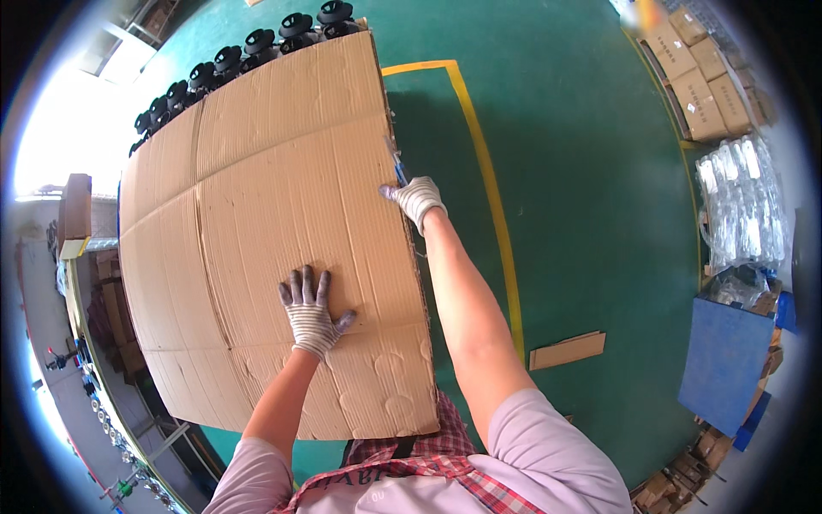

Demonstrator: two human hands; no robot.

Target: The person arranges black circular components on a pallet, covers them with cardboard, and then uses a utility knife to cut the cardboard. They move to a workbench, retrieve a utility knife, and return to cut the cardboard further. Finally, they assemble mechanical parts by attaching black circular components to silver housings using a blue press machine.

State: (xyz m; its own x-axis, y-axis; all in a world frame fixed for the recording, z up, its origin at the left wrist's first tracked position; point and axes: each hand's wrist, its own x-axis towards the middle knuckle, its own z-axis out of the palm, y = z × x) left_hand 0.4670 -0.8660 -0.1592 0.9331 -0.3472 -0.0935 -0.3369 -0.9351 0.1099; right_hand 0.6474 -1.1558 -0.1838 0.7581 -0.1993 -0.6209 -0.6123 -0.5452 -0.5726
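Note:
A large creased sheet of brown cardboard lies flat in front of me at about waist height. My left hand, in a striped glove with dark fingers, presses flat on it near the middle, fingers spread. At the sheet's right edge, my right hand, gloved alike, is closed around a slim utility knife with blue on its handle. The knife points away from me along that edge, and its tip is too small to make out. My right thumb reaches over onto the cardboard.
Black round-topped parts stand in a row along the far edge. A cardboard strip lies on the green floor by a yellow line. Stacked cartons, plastic-wrapped goods and a blue bin line the right; a bench stands left.

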